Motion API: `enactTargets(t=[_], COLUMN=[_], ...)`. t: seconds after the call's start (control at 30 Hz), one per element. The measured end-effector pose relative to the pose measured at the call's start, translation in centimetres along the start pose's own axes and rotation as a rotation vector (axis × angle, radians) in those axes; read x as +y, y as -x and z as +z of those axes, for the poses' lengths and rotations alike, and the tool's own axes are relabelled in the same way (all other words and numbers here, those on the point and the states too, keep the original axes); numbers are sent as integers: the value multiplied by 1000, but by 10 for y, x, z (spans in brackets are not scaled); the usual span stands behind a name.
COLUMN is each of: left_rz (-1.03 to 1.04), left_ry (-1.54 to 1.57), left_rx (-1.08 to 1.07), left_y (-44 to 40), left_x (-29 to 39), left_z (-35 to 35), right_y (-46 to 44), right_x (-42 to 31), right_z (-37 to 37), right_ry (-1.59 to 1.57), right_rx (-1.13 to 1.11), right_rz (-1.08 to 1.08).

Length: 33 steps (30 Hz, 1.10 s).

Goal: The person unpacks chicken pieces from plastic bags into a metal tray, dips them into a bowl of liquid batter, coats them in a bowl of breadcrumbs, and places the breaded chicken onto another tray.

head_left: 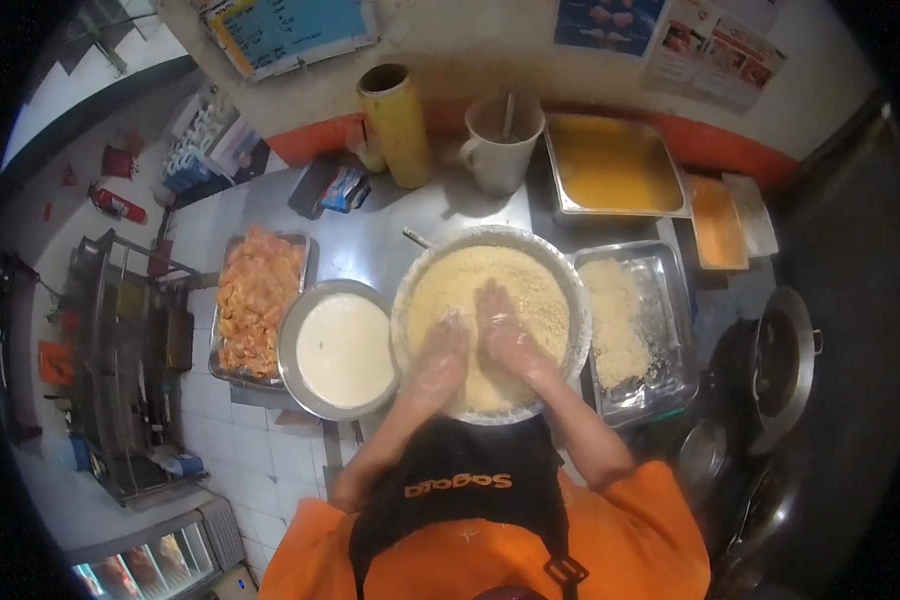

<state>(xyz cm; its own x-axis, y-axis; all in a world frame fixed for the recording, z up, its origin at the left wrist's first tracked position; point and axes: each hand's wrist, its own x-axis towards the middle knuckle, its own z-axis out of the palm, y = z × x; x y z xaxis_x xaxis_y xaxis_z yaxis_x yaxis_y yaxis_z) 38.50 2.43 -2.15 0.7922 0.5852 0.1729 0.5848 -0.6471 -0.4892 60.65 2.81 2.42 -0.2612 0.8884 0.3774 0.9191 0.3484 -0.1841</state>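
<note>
A large round bowl [580,330] full of pale yellow crumbs [530,280] stands on the metal table in front of me. Both hands are in it, coated with crumbs. My left hand [442,360] presses into the crumbs left of the middle, its fingertips partly buried. Just beside it, my right hand [500,325] lies on the crumbs with its fingers pointing away from me. Whether either hand grips anything is hidden. A bowl of white liquid [345,350] touches the crumb bowl's left side. Further left, a metal tray holds raw meat pieces [258,290].
On the right is a metal tray [675,370] with a heap of crumbs. Behind stand a yellow roll [395,130], a white jug [500,150] and a pan of yellow liquid [615,170]. A wok [782,360] sits at the far right.
</note>
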Motion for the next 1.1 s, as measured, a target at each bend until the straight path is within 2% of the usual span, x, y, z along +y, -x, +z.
enactTargets(t=[0.03,0.07,0.13,0.2,0.23,0.27,0.33,0.37,0.43,0.47,0.53,0.67,0.7,0.77,0.8,0.83,0.87,0.9,0.97,1.0,1.07,1.1], left_rz=[143,134,141,-234,-268,-232,-300,-265,-405,-390,-479,-527,-541,-653,-708,-856,-841,-829,-827,-834,-844,-841], left_ry=[-489,-246,15,1044,958,972,1142,1160,1120,1122,1180,1173,1285,1285,1286,1263,1218,1168,1135,1082,995,959], left_rx=[9,-58,-142,-87,-113,-114,-48,-49,-165,-165,-154,-238,-172,-118,-88,-264,-158,-50,-29,-11,15,25], left_y=[-4,-11,0,4,-8,-6,2,-1,-2,-1,6,19,28,29,29,37,50,65,86,94,106,111], left_x=[-8,-19,-25,-33,-47,-51,-63,-66,-72,-73,-75,-87,-94,-101,-104,-114,-118,-122,-140,-146,-156,-161], left_z=[-13,-25,-38,-23,-57,-66,-68,-74,-85,-86,-88,-95,-92,-104,-110,-113,-103,-95,-92,-90,-86,-84], right_y=[3,0,-5,-24,-19,-12,-7,-8,-17,-15,-10,7,18,60,96,123,149,166,195,216,249,270], right_x=[-2,6,11,29,33,32,28,26,15,14,10,40,49,76,96,106,116,121,128,121,134,148], right_z=[5,7,-3,-16,-21,-10,25,12,-23,-18,-8,-48,-66,-69,-43,-50,-57,-88,-113,-113,-102,-82], right_ry=[58,66,-63,-172,-233,-227,-403,-389,-734,-731,-1591,-1706,-1532,-1342,-1120,-1008,-887,-1288,-1683,-1659,-1622,-1467], right_rx=[-83,-77,-298,-479,-579,-574,-300,-291,-239,-230,170,85,55,34,207,279,353,419,478,491,501,397], right_rz=[-21,-23,163,353,465,501,524,557,635,646,780,905,907,934,774,699,632,1012,1400,1204,1015,1196])
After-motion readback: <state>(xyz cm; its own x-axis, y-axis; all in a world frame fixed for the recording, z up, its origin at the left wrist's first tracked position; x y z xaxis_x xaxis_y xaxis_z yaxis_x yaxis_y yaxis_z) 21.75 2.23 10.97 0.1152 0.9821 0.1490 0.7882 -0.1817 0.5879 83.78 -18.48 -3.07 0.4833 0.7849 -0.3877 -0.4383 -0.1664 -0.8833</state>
